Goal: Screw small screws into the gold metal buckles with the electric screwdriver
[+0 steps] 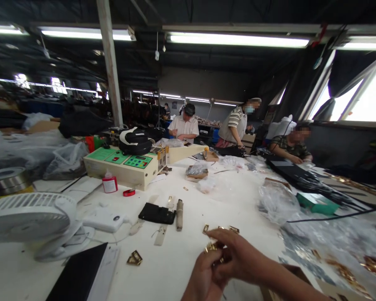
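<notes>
My two hands meet low in the middle of the view over a white table [175,263]. My left hand [203,278] comes up from below, fingers curled around a small gold metal clasp [211,247]. My right hand [238,255] reaches in from the right and pinches the same clasp from above. Three more gold clasps [221,228] lie on the table just beyond my fingers. Another gold clasp [134,258] rests further left.
A white fan [34,221] and a black-and-white box [81,274] sit at the left. A cream machine with green panels [125,165], a red-capped bottle [109,183], a black pad [156,213] and plastic bags [275,200] lie further back. Three people work at the far end.
</notes>
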A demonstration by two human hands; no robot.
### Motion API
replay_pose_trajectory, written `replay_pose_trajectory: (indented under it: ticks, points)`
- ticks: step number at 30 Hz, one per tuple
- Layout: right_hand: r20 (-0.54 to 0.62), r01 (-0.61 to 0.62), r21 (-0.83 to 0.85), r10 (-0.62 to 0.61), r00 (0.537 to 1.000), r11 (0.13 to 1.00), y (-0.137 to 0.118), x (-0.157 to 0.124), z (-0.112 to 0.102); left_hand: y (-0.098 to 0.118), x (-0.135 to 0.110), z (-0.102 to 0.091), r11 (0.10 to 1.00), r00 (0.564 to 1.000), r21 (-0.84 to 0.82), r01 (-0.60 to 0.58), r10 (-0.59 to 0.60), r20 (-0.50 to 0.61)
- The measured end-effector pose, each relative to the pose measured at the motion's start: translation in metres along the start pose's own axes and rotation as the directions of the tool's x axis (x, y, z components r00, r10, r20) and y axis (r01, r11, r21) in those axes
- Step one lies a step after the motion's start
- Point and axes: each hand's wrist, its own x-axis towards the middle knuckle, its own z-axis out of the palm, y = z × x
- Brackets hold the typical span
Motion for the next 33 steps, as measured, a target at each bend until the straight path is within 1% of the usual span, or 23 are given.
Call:
replay_pose_trajectory:
  ticks: [4,5,7,10,13,17,21,24,26,28,31,33]
  points:
    - [0.008,-0.004,0.091,0.003,1.0,0.996,0.004,-0.008,-0.008,0.0,-0.005,0.0,0.999,0.991,0.035,0.029,-0.033,0.126]
    - [0.012,0.005,0.083,-0.006,1.0,0.997,0.002,-0.01,-0.01,0.0,-0.006,0.0,0.999,0.989,0.046,0.027,-0.034,0.143]
    - [0.014,0.045,0.004,-0.045,0.999,0.999,-0.003,-0.012,-0.013,-0.001,-0.008,0.0,0.998,0.987,0.057,0.027,-0.035,0.158]
    - [0.033,0.156,-0.185,-0.152,0.988,0.97,-0.008,-0.012,-0.016,-0.001,-0.008,-0.003,0.997,0.987,0.051,0.055,-0.062,0.15]
    - [0.048,0.211,-0.273,-0.206,0.977,0.938,-0.005,-0.011,-0.016,-0.002,-0.007,-0.006,0.996,0.986,0.043,0.083,-0.089,0.14]
    - [0.055,0.246,-0.268,-0.24,0.969,0.931,0.002,-0.009,-0.015,-0.001,-0.007,-0.004,0.995,0.989,0.042,0.091,-0.096,0.115]
    - [0.132,0.328,-0.278,-0.302,0.944,0.903,-0.002,-0.008,-0.014,-0.004,-0.008,-0.003,0.994,0.993,0.066,0.091,-0.096,0.075]
    - [0.127,0.324,-0.314,-0.298,0.946,0.893,-0.004,-0.012,-0.01,-0.007,-0.008,-0.002,0.992,0.993,0.085,0.091,-0.098,0.07]
    - [0.119,0.32,-0.347,-0.297,0.947,0.882,-0.002,-0.017,-0.005,-0.01,-0.008,-0.001,0.991,0.992,0.1,0.093,-0.102,0.08]
    - [0.128,0.342,-0.362,-0.317,0.94,0.867,0.003,-0.022,-0.001,-0.012,-0.008,0.0,0.988,0.99,0.119,0.099,-0.11,0.093]
    - [0.163,0.361,-0.319,-0.324,0.932,0.876,0.007,-0.023,-0.003,-0.016,-0.006,0.0,0.985,0.992,0.141,0.1,-0.11,0.062]
    - [0.186,0.329,-0.245,-0.289,0.939,0.912,0.009,-0.015,-0.01,-0.017,-0.004,-0.002,0.987,0.996,0.138,0.081,-0.084,0.022]
